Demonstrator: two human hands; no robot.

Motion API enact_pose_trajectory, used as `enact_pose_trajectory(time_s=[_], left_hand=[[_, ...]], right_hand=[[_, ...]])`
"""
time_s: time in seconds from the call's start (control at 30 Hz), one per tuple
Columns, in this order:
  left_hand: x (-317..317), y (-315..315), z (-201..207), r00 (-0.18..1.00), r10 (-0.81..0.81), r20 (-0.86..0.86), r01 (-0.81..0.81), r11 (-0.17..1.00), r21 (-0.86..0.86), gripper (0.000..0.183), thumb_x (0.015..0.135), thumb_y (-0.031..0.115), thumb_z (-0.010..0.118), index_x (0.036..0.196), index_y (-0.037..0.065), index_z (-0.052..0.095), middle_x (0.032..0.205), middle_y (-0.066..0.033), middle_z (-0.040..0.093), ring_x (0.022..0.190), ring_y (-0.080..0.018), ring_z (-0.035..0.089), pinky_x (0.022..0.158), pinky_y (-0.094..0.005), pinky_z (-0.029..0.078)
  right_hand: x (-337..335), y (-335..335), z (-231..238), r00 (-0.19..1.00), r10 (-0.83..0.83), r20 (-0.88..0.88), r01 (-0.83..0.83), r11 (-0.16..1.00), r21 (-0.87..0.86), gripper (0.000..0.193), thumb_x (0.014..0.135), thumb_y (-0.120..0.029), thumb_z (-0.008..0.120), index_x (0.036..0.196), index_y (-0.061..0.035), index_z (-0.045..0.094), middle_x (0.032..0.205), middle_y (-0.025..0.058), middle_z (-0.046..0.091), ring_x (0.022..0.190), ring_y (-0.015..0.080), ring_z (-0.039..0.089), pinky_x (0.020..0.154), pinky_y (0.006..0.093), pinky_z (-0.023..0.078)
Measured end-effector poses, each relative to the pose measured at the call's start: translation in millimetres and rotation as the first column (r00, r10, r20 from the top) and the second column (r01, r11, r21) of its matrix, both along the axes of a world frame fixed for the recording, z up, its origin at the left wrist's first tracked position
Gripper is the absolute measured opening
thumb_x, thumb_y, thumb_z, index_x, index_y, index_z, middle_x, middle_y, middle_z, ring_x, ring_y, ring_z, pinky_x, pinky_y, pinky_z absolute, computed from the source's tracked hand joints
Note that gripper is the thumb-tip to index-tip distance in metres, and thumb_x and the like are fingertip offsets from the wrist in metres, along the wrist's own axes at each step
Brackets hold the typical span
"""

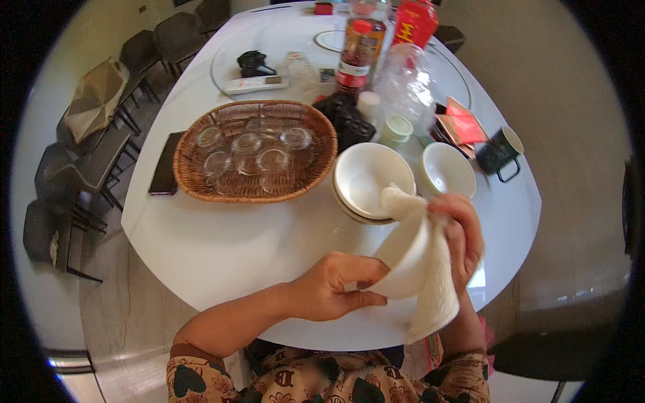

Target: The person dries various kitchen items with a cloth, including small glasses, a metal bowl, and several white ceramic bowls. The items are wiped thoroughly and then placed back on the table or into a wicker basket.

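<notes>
1. One white bowl (405,267) tilts above the table (222,248), its rim pinched in the left hand (330,285).
2. Right hand (462,235) grips a cream cloth (438,295) against the bowl.

Tan printed top (285,381), dark hearts (189,381), brown cuff (199,352).

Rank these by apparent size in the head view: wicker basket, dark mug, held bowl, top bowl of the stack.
1. Wicker basket
2. Held bowl and top bowl, unranked: the cloth hides part of the held one, which also sits nearer the camera.
3. Dark mug
</notes>
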State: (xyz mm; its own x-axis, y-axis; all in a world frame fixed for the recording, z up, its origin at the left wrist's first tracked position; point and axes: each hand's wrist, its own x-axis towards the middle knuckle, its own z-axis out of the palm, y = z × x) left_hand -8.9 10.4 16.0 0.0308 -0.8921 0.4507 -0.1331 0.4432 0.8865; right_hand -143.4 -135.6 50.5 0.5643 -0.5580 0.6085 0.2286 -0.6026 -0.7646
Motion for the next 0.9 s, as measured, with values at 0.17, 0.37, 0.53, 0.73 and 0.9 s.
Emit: enact_pose_trajectory(time_s=[0.17, 0.37, 0.53, 0.73, 0.9], left_hand=[[-5.5, -2.5, -6.1, 0.997, 0.043, 0.071, -0.057, 0.977, 0.205, 0.041, 0.072, 0.007, 0.072, 0.109, 0.003, 0.056, 0.093, -0.0137, 0.065, 0.088, -0.0251, 0.065, 0.075, -0.0328, 0.051], [0.8, -0.3, -13.7, 0.960, -0.057, 0.275, 0.033, 0.995, 0.091, 0.031, 0.068, 0.000, 0.070, 0.097, 0.000, 0.061, 0.098, -0.0152, 0.064, 0.084, -0.0311, 0.064, 0.069, -0.0370, 0.052], [-1.2, -3.9, -7.3, 0.888, 0.053, 0.456, -0.035, 0.998, -0.047, 0.033, 0.065, -0.003, 0.069, 0.097, 0.001, 0.062, 0.097, -0.0155, 0.063, 0.082, -0.0344, 0.062, 0.071, -0.0382, 0.052], [-1.2, -2.9, -0.2, 0.968, -0.035, 0.247, -0.001, 0.989, 0.146, 0.031, 0.072, 0.002, 0.071, 0.101, 0.006, 0.063, 0.100, -0.0117, 0.065, 0.090, -0.0243, 0.065, 0.074, -0.0328, 0.051], [-0.4, 10.0, -13.9, 0.977, 0.040, -0.208, 0.016, 0.965, 0.260, 0.031, 0.076, 0.006, 0.073, 0.105, 0.005, 0.063, 0.106, -0.0102, 0.065, 0.095, -0.0200, 0.063, 0.078, -0.0326, 0.051]], right_hand=[[6.2, 16.0, -9.9, 0.996, 0.060, 0.066, -0.003, 0.763, -0.646, 0.028, 0.072, -0.010, 0.065, 0.099, -0.0038, 0.060, 0.093, 0.0109, 0.056, 0.082, 0.0256, 0.053, 0.073, 0.0347, 0.044], [2.7, 6.9, 0.3, 0.995, 0.081, -0.057, -0.098, 0.899, -0.428, 0.035, 0.072, -0.016, 0.067, 0.104, -0.0036, 0.059, 0.096, 0.0092, 0.056, 0.087, 0.0228, 0.053, 0.078, 0.0323, 0.043], [0.8, -7.8, -6.1, 0.973, 0.213, -0.087, -0.203, 0.972, 0.115, 0.034, 0.085, -0.019, 0.054, 0.113, 0.0008, 0.053, 0.105, 0.0127, 0.052, 0.095, 0.0227, 0.052, 0.085, 0.0313, 0.041], [0.6, 11.6, -14.1, 0.994, 0.089, 0.070, 0.003, 0.595, -0.804, 0.059, 0.081, -0.045, 0.061, 0.116, 0.0011, 0.053, 0.111, 0.0196, 0.051, 0.102, 0.0294, 0.052, 0.089, 0.0390, 0.043], [1.8, -9.6, -10.0, 0.979, 0.201, 0.034, -0.193, 0.969, -0.152, 0.064, 0.074, -0.036, 0.070, 0.124, -0.0014, 0.048, 0.119, 0.0183, 0.047, 0.109, 0.0313, 0.049, 0.094, 0.0390, 0.040]])
